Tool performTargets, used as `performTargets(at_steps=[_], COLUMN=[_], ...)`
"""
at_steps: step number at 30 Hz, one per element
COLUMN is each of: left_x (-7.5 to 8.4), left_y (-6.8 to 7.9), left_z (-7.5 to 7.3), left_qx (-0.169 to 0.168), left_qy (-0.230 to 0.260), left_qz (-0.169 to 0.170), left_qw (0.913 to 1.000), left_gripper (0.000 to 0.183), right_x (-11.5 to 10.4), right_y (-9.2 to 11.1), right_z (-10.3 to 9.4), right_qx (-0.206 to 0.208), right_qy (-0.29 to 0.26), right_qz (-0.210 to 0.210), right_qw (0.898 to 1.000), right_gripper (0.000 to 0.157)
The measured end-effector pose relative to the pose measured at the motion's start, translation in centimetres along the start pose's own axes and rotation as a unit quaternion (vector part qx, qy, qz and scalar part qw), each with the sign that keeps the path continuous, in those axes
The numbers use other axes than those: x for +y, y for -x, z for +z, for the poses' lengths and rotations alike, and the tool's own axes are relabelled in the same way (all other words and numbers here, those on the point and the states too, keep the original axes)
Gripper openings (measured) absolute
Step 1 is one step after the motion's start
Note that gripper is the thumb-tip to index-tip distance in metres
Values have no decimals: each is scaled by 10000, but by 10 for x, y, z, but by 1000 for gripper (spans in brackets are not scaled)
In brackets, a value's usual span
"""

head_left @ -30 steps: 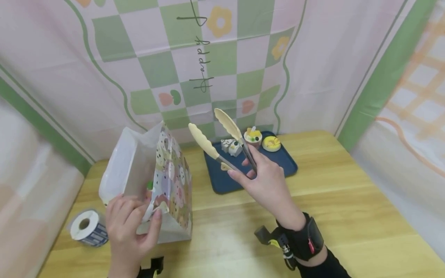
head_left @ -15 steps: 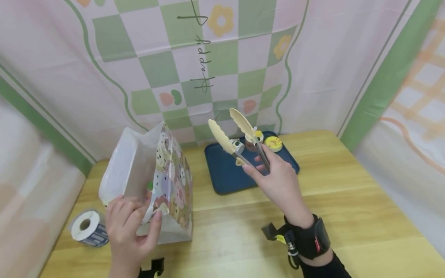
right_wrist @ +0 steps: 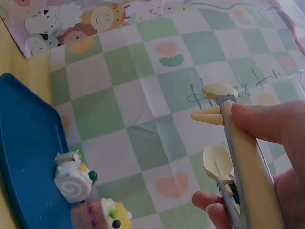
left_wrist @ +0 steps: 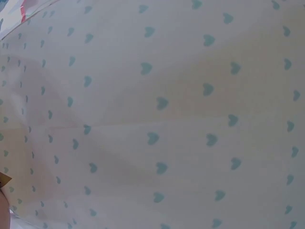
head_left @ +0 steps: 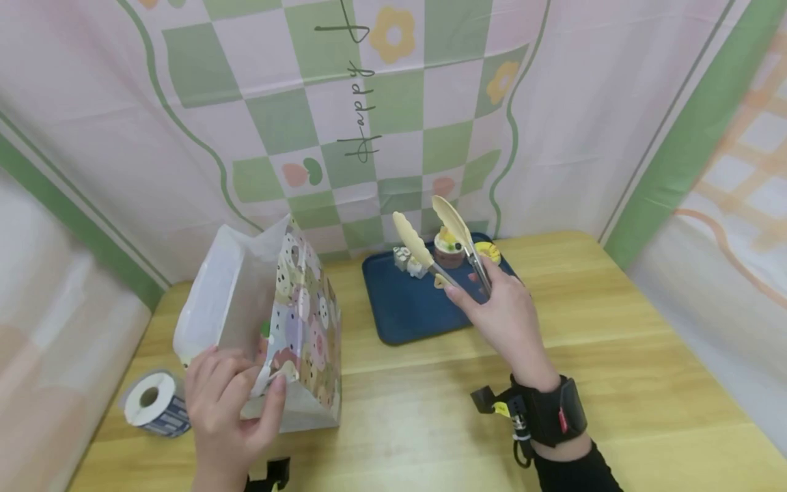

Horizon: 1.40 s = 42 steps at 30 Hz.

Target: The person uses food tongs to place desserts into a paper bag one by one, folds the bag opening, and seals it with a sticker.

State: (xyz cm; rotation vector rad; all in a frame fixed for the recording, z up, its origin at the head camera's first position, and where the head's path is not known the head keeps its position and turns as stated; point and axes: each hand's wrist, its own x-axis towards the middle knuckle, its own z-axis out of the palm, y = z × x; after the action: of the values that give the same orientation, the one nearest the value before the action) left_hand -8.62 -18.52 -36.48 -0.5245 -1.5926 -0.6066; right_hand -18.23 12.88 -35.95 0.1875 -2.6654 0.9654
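My right hand (head_left: pixel 505 316) grips a pair of tongs (head_left: pixel 413 239) with cream scalloped tips and metal arms. The tips stand apart with nothing between them, over the back of the blue tray (head_left: pixel 399 314). On that tray are a small white cake roll (right_wrist: pixel 75 182), a cup cake (head_left: pixel 447 253) with yellow topping, and a yellow donut (head_left: pixel 488 251) partly covered by the hand. At the left, my left hand (head_left: pixel 230 403) pinches the near rim of a paper bag (head_left: pixel 307 307) printed with cartoon animals. Something green and red (head_left: pixel 264 335) shows inside the bag's mouth.
A roll of labels (head_left: pixel 158 404) stands left of the bag, near the edge of the wooden table (head_left: pixel 406 424). Behind the table hangs a green-and-white checked cloth (head_left: pixel 393 102), close to the tray's far side.
My right hand has moved rightward with the tongs, which now overlap the cup cake and the tray's back in the head view. The left hand and bag have stayed in place.
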Motion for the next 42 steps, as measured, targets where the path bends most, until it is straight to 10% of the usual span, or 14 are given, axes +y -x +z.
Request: performTargets(at_steps=[42], left_x=[4], left_y=[-7], left_z=[2], left_qx=[52], left_qy=[-88], left_qz=[-122], left_qw=[9999], left_gripper=[52], right_x=[62], right_y=[-25], right_z=[33], right_qx=[19], right_qy=[340], right_qz=[1176], right_qw=[9925], right_gripper=[77])
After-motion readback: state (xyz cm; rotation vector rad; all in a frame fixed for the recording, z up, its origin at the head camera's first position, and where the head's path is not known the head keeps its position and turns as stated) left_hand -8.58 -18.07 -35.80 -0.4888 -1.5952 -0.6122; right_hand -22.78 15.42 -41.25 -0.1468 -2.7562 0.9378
